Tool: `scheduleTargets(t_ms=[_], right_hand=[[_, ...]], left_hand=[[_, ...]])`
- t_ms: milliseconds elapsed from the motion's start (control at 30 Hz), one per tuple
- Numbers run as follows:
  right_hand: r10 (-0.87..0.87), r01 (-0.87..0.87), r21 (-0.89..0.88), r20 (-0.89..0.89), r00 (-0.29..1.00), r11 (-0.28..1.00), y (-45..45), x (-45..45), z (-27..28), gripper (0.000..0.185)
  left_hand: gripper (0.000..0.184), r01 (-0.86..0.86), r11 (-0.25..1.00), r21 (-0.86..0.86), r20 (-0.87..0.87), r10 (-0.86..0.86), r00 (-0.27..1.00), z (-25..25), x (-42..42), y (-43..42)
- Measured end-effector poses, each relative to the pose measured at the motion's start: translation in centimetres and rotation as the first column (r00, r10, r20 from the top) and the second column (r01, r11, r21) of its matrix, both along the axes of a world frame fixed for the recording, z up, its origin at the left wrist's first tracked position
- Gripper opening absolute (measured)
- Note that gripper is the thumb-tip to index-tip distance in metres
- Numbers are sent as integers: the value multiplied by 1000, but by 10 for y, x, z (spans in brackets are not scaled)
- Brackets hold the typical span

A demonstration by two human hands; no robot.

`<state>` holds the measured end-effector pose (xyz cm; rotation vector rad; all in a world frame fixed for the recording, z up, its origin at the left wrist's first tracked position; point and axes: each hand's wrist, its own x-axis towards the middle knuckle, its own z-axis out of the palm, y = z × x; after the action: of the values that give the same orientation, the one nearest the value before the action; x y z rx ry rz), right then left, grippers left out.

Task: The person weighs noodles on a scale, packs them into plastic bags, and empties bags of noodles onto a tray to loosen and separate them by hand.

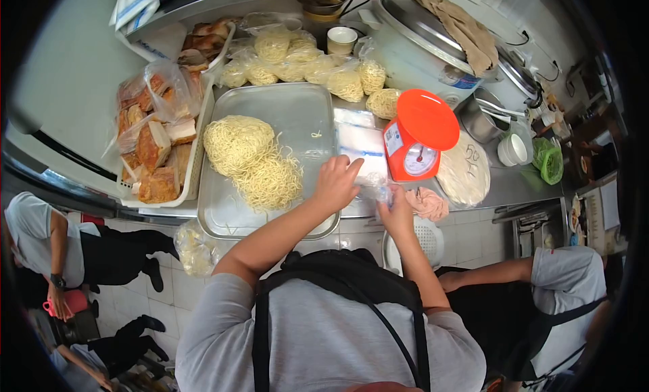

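Note:
A stack of clear plastic bags [365, 138] lies on the metal counter between the tray and the scale. My left hand [338, 184] rests at the stack's left edge, fingers stretched over it and holding nothing that I can see. At the near end of the stack, my right hand [397, 213] pinches a crumpled clear plastic bag [376, 192]. To the left, loose yellow noodles [253, 159] lie in two joined heaps in a metal tray [307, 111]. An orange dial scale [420, 149] with a bare round pan stands just beyond my right hand.
Bagged noodle portions [291, 57] line the back. A white basket [201, 138] of roasted meat stands left. Right are a pink cloth [427, 203], a marked bag [466, 172], a metal pot [481, 118] and a large cooker [419, 51]. Co-workers [571, 290] stand on both sides.

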<state>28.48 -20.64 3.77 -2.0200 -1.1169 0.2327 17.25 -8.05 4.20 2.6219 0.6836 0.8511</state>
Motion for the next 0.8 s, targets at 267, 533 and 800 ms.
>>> scheduleTargets(t_ms=[267,533,800], right_hand=[[46,-237,-51,-921,386,970,81,46,-68,19],[260,-92,275,-671,695,957,132,27,-90,37],[722,-546,-618,52,689,565,62,19,34,31]], left_hand=[[8,88,985,-148,155,-64,986,-20,40,12],[6,45,953,-300,134,-4,991,-31,12,13],[21,24,957,-291,42,-12,999,-29,-31,24]])
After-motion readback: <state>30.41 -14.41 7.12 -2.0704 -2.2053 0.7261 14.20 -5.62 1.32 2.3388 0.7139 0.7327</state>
